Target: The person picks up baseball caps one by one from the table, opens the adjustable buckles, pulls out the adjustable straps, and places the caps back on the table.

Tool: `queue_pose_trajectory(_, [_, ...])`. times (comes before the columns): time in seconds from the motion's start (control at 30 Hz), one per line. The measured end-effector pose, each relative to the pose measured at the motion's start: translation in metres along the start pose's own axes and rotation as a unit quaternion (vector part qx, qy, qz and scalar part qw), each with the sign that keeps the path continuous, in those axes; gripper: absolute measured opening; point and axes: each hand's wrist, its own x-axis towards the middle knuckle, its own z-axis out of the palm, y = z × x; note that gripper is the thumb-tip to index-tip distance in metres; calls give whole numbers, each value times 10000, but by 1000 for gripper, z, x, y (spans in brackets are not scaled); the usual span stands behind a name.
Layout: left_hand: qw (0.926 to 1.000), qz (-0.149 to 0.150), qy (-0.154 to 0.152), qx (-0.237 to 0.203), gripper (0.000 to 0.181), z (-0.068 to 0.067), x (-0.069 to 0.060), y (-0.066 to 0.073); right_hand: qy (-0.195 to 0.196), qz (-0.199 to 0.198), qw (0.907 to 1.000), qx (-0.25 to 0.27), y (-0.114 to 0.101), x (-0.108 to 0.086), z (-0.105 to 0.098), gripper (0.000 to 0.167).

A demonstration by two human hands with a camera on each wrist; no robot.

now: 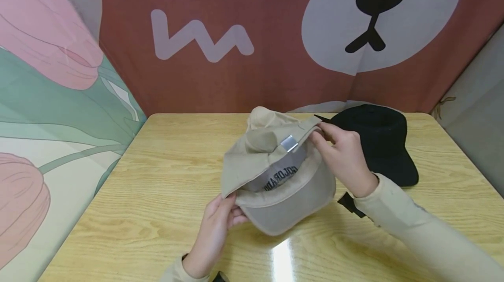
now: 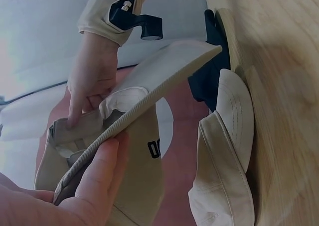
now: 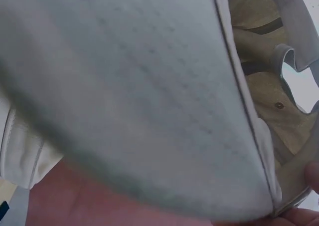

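Note:
A beige cap (image 1: 291,207) is held above the table with its inside facing up towards the head camera; dark lettering and a metal buckle (image 1: 289,143) show. My left hand (image 1: 212,229) pinches its edge at the lower left, where brim and crown meet. At the back opening, beside the strap, my right hand (image 1: 346,159) grips the rim between thumb and fingers. The left wrist view has the left hand (image 2: 84,191) near and the right hand (image 2: 94,76) beyond the cap (image 2: 139,171). The brim (image 3: 139,101) fills much of the right wrist view.
Behind the held cap, a cream cap (image 1: 265,117) lies on the wooden table (image 1: 165,177), partly hidden; its brim (image 2: 237,116) shows in the left wrist view. A black cap (image 1: 378,142) lies at the back right. A printed cloth (image 1: 220,80) hangs behind the table.

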Motion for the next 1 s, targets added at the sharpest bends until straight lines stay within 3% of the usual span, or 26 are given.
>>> queue_pose_trajectory(0.23, [9999, -19, -67, 78, 43, 2, 1, 1, 269, -578, 9978, 171, -1, 1, 6, 11])
queue_pose_trajectory(0.5, [9997, -3, -220, 127, 45, 2, 2, 3, 199, -1263, 9909, -431, -6, 2, 8, 7])
queue_pose_trajectory(0.7, [9992, 28, -355, 184, 45, 2, 3, 4, -154, -1579, 9858, -554, -7, 5, 6, 30])
queue_pose_trajectory(0.83, [9992, -45, -376, 159, 46, 2, 4, 5, -369, -2291, 9702, -701, -7, 11, 4, 34])
queue_pose_trajectory(0.93, [9992, -142, -347, 123, 45, 1, 5, 6, -519, -2916, 9525, -708, -5, 15, 1, 24])
queue_pose_trajectory(1.0, [9993, -166, -317, 78, 45, 0, 5, 6, -622, -3204, 9425, -719, -4, 18, -2, 36])
